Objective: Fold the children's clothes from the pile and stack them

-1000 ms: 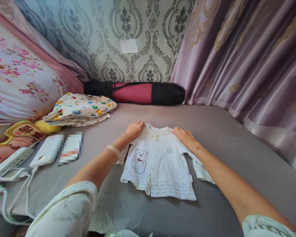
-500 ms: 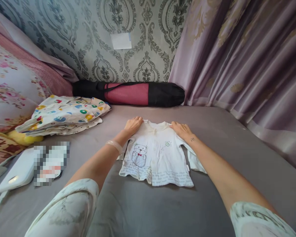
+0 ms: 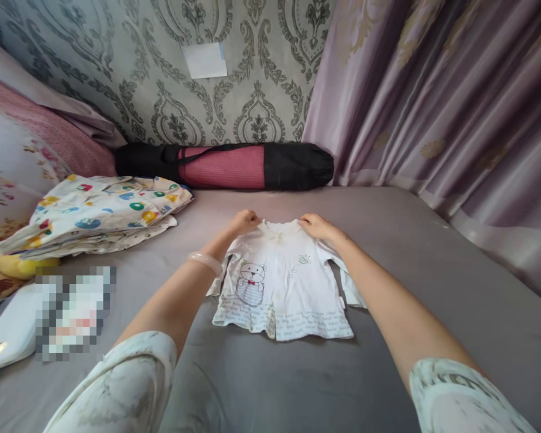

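Observation:
A small white baby shirt with a bear print lies front up on the grey bed sheet, its sleeves tucked in at the sides. My left hand pinches the shirt's left shoulder beside the collar, fingers curled. My right hand grips the right shoulder the same way. A pale bangle sits on my left wrist.
A folded stack of colourful printed cloth lies at the left. A black and red rolled bag rests along the patterned wall. Purple curtains hang at the right. A white device and floral pillows are at the far left.
Both hands went from resting flat on the shirt's shoulders to curling closed on the fabric near the collar. The view shifted right and slightly up.

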Motion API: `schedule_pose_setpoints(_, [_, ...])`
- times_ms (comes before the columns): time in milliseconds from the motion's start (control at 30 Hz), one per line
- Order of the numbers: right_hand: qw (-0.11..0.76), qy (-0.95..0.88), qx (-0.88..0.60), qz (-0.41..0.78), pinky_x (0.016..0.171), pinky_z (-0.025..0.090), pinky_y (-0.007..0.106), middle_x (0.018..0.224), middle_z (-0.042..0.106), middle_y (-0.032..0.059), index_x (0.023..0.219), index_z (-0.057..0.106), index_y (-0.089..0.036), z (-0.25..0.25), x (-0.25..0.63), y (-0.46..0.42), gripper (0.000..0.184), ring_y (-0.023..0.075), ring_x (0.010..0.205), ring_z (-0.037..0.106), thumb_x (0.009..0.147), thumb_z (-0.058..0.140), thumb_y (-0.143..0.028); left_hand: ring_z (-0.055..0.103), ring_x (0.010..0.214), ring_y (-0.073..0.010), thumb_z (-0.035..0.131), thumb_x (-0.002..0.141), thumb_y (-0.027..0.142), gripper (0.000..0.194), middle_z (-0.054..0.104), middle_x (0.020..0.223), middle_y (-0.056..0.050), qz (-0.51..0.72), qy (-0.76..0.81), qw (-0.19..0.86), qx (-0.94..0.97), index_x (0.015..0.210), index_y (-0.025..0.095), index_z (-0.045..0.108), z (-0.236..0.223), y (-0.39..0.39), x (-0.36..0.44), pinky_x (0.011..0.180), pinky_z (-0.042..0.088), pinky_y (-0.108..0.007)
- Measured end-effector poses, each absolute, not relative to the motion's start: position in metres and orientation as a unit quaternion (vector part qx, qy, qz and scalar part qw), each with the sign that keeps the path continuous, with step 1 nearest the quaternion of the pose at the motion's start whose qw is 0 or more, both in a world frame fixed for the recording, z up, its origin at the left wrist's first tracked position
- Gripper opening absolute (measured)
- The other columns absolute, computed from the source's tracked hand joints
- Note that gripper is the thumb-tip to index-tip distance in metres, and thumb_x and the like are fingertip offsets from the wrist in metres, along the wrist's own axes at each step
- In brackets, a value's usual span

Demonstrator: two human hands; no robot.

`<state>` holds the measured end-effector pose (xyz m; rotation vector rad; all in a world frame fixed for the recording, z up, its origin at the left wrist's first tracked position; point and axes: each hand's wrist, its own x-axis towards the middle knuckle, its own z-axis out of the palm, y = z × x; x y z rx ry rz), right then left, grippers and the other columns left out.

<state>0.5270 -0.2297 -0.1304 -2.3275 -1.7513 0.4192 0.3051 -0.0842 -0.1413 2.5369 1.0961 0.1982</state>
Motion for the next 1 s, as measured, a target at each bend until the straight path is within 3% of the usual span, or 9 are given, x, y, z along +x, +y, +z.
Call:
schedule_pose_setpoints(133, [0.124, -0.574, -0.802, 0.114, 0.092, 0.038, 0.035, 0.121, 0.065, 0.0093, 0.111, 0.064, -0.020, -0.141, 0.517, -0.225, 0.029, 0.0242, 0.114, 0.055, 0.099, 0.041, -0.034, 0.064, 0.078, -0.0187, 0.052, 0.087, 0.036, 0.029, 0.071, 0.082, -0.008, 0.090, 0.402, 0.183, 0.892, 0.091, 0.014, 0.070, -0.146, -0.086, 0.310, 0.070, 0.045, -0.026])
schedule_pose_setpoints(300, [0.136, -0.563, -0.815, 0.019, 0.094, 0.035, 0.035, 0.124, 0.059, 0.0131, 0.119, 0.058, -0.017, -0.158, 0.510, -0.230, 0.032, 0.0251, 0.116, 0.051, 0.101, 0.036, -0.031, 0.063, 0.098, -0.0224, 0.043, 0.095, 0.035, 0.029, 0.069, 0.105, -0.012, 0.115, 0.412, 0.106, 0.898, 0.106, 0.016, 0.063, -0.155, -0.097, 0.305, 0.082, 0.046, -0.030])
schedule_pose_setpoints(433, [0.127, -0.570, -0.811, -0.019, 0.094, 0.035, 0.035, 0.120, 0.060, 0.0135, 0.116, 0.058, -0.016, -0.168, 0.506, -0.232, 0.031, 0.0253, 0.115, 0.051, 0.101, 0.036, -0.031, 0.060, 0.106, -0.0254, 0.036, 0.099, 0.036, 0.030, 0.065, 0.112, -0.014, 0.105, 0.411, 0.050, 0.904, 0.108, 0.016, 0.057, -0.162, -0.105, 0.303, 0.086, 0.046, -0.033])
schedule_pose_setpoints(567, [0.138, -0.563, -0.815, -0.005, 0.096, 0.036, 0.036, 0.120, 0.061, 0.0126, 0.115, 0.059, -0.017, -0.164, 0.504, -0.230, 0.029, 0.0258, 0.115, 0.052, 0.100, 0.041, -0.032, 0.058, 0.109, -0.0262, 0.031, 0.100, 0.036, 0.033, 0.063, 0.114, -0.015, 0.069, 0.419, 0.030, 0.905, 0.113, 0.016, 0.053, -0.162, -0.109, 0.306, 0.087, 0.044, -0.034])
schedule_pose_setpoints(667, [0.188, -0.556, -0.806, 0.073, 0.095, 0.039, 0.032, 0.123, 0.062, 0.0099, 0.115, 0.059, -0.019, -0.148, 0.515, -0.236, 0.026, 0.0216, 0.114, 0.055, 0.098, 0.045, -0.032, 0.055, 0.112, -0.0287, 0.029, 0.100, 0.035, 0.035, 0.061, 0.117, -0.017, 0.031, 0.421, 0.015, 0.906, 0.115, 0.014, 0.053, -0.154, -0.110, 0.307, 0.090, 0.042, -0.037])
schedule_pose_setpoints(833, [0.325, -0.470, -0.814, 0.104, 0.083, 0.047, 0.026, 0.105, 0.070, 0.0081, 0.106, 0.061, -0.017, -0.122, 0.554, -0.294, 0.025, 0.0155, 0.095, 0.064, 0.097, 0.046, -0.034, 0.048, 0.117, -0.0338, 0.038, 0.096, 0.031, 0.034, 0.055, 0.123, -0.020, 0.055, 0.429, -0.027, 0.901, 0.121, 0.013, 0.052, -0.140, -0.121, 0.313, 0.093, 0.038, -0.044])
schedule_pose_setpoints(1000, [0.294, -0.362, -0.859, 0.213, 0.058, 0.047, 0.022, 0.078, 0.071, 0.0059, 0.088, 0.063, -0.016, -0.127, 0.566, -0.388, 0.030, 0.0127, 0.064, 0.063, 0.092, 0.053, -0.044, 0.049, 0.116, -0.0303, 0.038, 0.095, 0.024, 0.032, 0.058, 0.122, -0.015, 0.118, 0.332, 0.017, 0.936, 0.122, 0.018, 0.054, -0.136, -0.151, 0.342, 0.093, 0.038, -0.043])
